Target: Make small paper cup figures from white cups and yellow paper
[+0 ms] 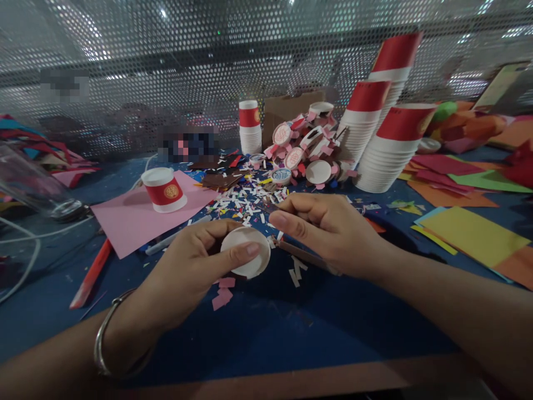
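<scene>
My left hand point(187, 264) is closed on a round white cut-off paper cup base point(240, 237), its thumb lying across the shallow face. To the right, close by but apart from it, my right hand point(328, 230) has thumb and forefinger pinched together. Something thin and dark may be at those fingertips, too small to name. A brown strip point(303, 253) runs under the right hand; I cannot tell whether that hand touches it. Small pink paper pieces point(224, 294) and white paper slips point(297, 271) lie on the blue table point(258, 344) near the hands.
Upside-down red-and-white paper cup stacks point(383, 150) stand at the right. Beside them is a heap of cup bases with pink tabs point(306, 144). One cup point(164, 190) sits on pink paper point(120, 222). Coloured sheets point(470, 233) lie right; a red marker point(91, 275) lies left.
</scene>
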A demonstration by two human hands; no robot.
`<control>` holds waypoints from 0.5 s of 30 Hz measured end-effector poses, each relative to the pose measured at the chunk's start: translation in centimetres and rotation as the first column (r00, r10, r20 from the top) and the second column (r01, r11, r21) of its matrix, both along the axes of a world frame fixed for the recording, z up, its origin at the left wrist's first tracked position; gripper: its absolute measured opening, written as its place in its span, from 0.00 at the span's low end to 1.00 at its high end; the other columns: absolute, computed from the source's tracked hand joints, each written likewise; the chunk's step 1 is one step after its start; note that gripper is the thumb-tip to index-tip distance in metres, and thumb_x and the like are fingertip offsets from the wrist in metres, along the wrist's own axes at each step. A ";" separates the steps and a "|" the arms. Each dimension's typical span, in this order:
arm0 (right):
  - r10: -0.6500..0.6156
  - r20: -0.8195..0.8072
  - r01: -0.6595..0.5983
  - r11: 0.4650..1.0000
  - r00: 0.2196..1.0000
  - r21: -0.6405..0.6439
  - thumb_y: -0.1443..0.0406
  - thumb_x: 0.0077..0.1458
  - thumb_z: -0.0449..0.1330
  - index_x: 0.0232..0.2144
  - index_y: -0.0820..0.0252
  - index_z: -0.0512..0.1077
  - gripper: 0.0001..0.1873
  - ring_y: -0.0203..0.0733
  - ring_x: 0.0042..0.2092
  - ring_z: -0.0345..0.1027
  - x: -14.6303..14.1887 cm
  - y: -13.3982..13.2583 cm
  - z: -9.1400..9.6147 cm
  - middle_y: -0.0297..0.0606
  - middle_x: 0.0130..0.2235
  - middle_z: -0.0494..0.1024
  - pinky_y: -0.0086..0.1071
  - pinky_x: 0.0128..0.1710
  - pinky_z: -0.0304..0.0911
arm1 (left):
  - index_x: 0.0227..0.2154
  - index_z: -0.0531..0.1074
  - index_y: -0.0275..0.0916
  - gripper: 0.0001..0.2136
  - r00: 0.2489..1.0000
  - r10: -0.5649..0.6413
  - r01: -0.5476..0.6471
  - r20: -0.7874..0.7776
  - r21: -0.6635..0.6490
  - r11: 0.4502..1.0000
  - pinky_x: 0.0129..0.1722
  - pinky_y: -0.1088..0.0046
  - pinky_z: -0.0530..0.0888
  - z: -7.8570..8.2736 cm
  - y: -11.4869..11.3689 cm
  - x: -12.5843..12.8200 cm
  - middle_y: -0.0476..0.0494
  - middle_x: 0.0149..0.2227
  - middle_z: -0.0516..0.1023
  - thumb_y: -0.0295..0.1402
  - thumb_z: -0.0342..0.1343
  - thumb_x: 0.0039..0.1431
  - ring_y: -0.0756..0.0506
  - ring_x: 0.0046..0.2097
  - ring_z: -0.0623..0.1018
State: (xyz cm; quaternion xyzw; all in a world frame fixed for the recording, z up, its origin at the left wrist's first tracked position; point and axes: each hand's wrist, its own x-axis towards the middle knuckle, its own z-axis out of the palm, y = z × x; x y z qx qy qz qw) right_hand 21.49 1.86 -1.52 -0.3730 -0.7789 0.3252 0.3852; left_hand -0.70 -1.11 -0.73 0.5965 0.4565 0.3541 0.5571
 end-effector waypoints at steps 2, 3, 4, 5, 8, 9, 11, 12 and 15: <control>0.005 -0.013 -0.006 0.999 1.000 -0.033 0.46 0.64 0.59 0.26 0.60 0.68 0.25 0.32 0.26 0.53 0.0 0.2 -0.1 0.28 0.24 0.62 0.31 0.24 0.47 | 0.33 0.80 0.39 0.09 0.998 0.018 -0.016 0.062 -0.043 0.999 0.28 0.82 0.73 0.0 0.0 0.1 0.50 0.30 0.79 0.39 0.69 0.58 0.53 0.29 0.75; 0.012 -0.017 -0.013 0.998 1.000 -0.058 0.46 0.64 0.59 0.26 0.59 0.68 0.25 0.32 0.26 0.53 0.0 0.2 -0.2 0.28 0.24 0.62 0.31 0.23 0.47 | 0.34 0.80 0.39 0.08 0.996 0.029 -0.023 0.087 -0.063 0.998 0.29 0.81 0.75 0.0 0.0 0.2 0.49 0.31 0.80 0.38 0.69 0.58 0.53 0.30 0.76; 0.022 -0.019 -0.023 0.996 1.000 -0.091 0.46 0.64 0.60 0.26 0.59 0.67 0.25 0.31 0.25 0.52 0.0 0.3 -0.3 0.27 0.23 0.61 0.30 0.23 0.46 | 0.35 0.80 0.39 0.08 0.994 0.035 -0.026 0.108 -0.077 0.997 0.29 0.81 0.76 0.0 0.0 0.2 0.49 0.31 0.80 0.37 0.70 0.57 0.52 0.30 0.77; 0.034 -0.021 -0.036 0.991 0.999 -0.130 0.46 0.63 0.60 0.26 0.59 0.67 0.25 0.31 0.25 0.51 0.0 0.3 -0.4 0.27 0.23 0.61 0.30 0.22 0.46 | 0.36 0.80 0.39 0.09 0.992 0.038 -0.028 0.122 -0.087 0.996 0.29 0.81 0.77 0.0 0.0 0.3 0.49 0.32 0.81 0.36 0.70 0.57 0.52 0.31 0.77; 0.074 -0.034 -0.080 0.969 0.997 -0.235 0.45 0.63 0.60 0.27 0.59 0.68 0.25 0.31 0.23 0.49 -0.1 0.4 -0.5 0.25 0.21 0.58 0.29 0.21 0.44 | 0.39 0.79 0.39 0.11 0.989 0.063 -0.049 0.137 -0.102 0.994 0.29 0.80 0.78 0.0 0.1 0.3 0.49 0.34 0.81 0.35 0.71 0.55 0.52 0.32 0.77; 0.087 -0.036 -0.093 0.963 0.996 -0.254 0.45 0.63 0.60 0.28 0.59 0.69 0.24 0.31 0.23 0.49 -0.2 0.4 -0.5 0.25 0.21 0.57 0.29 0.20 0.43 | 0.40 0.79 0.39 0.12 0.988 0.068 -0.053 0.139 -0.105 0.993 0.29 0.80 0.79 0.1 0.1 0.3 0.49 0.35 0.81 0.35 0.71 0.55 0.52 0.32 0.77; 0.108 -0.036 -0.114 0.955 0.993 -0.273 0.45 0.62 0.61 0.28 0.59 0.70 0.24 0.30 0.23 0.48 -0.3 0.4 -0.4 0.24 0.21 0.56 0.28 0.20 0.42 | 0.41 0.78 0.40 0.12 0.986 0.069 -0.053 0.150 -0.107 0.993 0.30 0.81 0.79 0.0 0.2 0.3 0.49 0.35 0.81 0.33 0.71 0.55 0.52 0.33 0.77; 0.113 -0.031 -0.117 0.955 0.993 -0.273 0.46 0.62 0.62 0.28 0.60 0.70 0.24 0.30 0.23 0.48 -0.3 0.4 -0.3 0.24 0.21 0.56 0.28 0.21 0.43 | 0.41 0.79 0.40 0.11 0.986 0.059 -0.042 0.158 -0.108 0.993 0.30 0.81 0.79 0.0 0.3 0.3 0.49 0.35 0.81 0.33 0.71 0.55 0.52 0.34 0.77; 0.115 -0.003 -0.112 0.961 0.993 -0.252 0.47 0.61 0.63 0.28 0.60 0.71 0.22 0.31 0.24 0.51 -0.3 0.4 0.0 0.25 0.22 0.60 0.28 0.22 0.46 | 0.42 0.79 0.41 0.10 0.985 0.008 0.013 0.175 -0.120 0.993 0.31 0.81 0.79 -0.1 0.3 0.3 0.49 0.36 0.81 0.31 0.70 0.57 0.52 0.34 0.78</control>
